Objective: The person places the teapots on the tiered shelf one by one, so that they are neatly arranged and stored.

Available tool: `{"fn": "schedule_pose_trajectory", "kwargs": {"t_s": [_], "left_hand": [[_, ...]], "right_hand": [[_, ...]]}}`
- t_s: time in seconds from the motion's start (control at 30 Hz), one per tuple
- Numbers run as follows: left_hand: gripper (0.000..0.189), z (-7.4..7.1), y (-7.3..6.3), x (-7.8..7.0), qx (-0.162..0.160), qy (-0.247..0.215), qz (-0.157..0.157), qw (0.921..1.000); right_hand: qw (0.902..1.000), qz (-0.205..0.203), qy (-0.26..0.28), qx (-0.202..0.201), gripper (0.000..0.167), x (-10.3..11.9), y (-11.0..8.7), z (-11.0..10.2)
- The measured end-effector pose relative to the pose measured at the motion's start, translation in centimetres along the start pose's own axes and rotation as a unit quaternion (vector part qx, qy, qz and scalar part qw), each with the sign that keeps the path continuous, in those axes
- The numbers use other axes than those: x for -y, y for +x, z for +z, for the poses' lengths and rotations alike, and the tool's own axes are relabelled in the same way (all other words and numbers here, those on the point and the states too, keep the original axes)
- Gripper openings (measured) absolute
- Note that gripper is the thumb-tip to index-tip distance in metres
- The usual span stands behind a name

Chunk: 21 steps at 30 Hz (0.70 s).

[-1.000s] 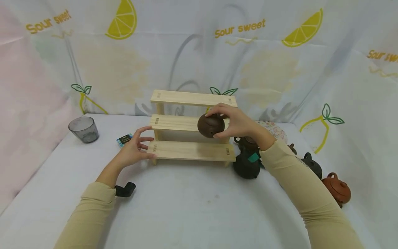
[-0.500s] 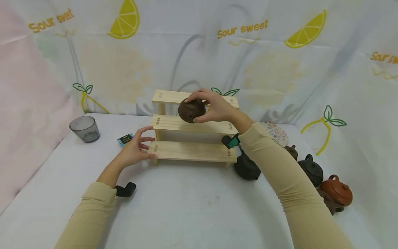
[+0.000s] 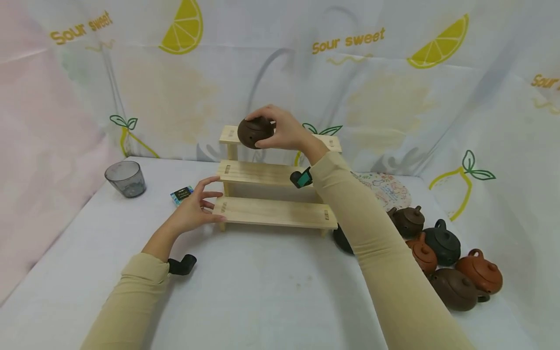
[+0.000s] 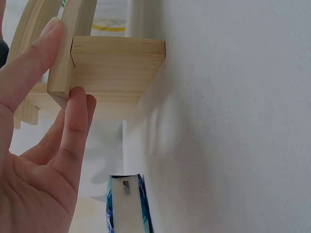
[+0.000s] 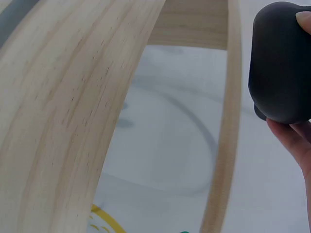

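My right hand [image 3: 283,129] grips a dark brown clay teapot [image 3: 253,133], thumb on one side and fingers on the other. In the head view the teapot overlaps the left part of the top shelf [image 3: 229,134] of a three-tier wooden display stand [image 3: 275,212]. The right wrist view shows the teapot [image 5: 279,63] apart from the plank edge beside it. At the stand's left end, my left hand [image 3: 192,209] holds the bottom shelf. Its thumb and fingers lie on either side of the plank [image 4: 63,73] in the left wrist view.
Several teapots, such as a reddish one [image 3: 480,274] and a black one [image 3: 443,243], stand at the right. A black teapot [image 3: 342,240] is partly hidden by my right sleeve. A grey glass cup [image 3: 126,179] and a small blue-black box [image 3: 181,195] lie left of the stand.
My right hand has carried the brown teapot up and left, from in front of the middle shelf to the top shelf. My left hand stays on the stand.
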State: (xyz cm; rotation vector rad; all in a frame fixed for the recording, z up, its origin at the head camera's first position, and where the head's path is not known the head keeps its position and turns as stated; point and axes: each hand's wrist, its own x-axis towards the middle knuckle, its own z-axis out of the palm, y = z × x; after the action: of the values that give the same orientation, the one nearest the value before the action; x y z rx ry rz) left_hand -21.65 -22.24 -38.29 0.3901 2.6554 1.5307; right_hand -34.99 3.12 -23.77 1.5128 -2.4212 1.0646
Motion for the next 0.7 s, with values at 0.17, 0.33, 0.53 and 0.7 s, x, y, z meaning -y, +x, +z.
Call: {"fn": "schedule_pose_trajectory", "kwargs": {"t_s": [0.17,0.33,0.53,0.7], "left_hand": [[0.101,-0.1,0.0,0.1,0.003,-0.007,0.001,1.0000],[0.100,0.1,0.3,0.1,0.002,0.002,0.001,1.0000],[0.101,0.0,0.1,0.2,0.000,-0.008,0.005,1.0000],[0.101,0.1,0.0,0.3,0.000,-0.012,0.005,0.9999]], "right_hand": [[0.9996,0.025,0.005,-0.012,0.048,-1.2,0.9,0.8],[0.9979,0.058,-0.029,0.002,0.054,-1.1,0.7,0.7],[0.9970,0.066,-0.039,-0.011,0.055,-0.5,0.5,0.9],[0.9963,0.073,-0.036,-0.026,0.056,-0.5,0.2,1.2]]}}
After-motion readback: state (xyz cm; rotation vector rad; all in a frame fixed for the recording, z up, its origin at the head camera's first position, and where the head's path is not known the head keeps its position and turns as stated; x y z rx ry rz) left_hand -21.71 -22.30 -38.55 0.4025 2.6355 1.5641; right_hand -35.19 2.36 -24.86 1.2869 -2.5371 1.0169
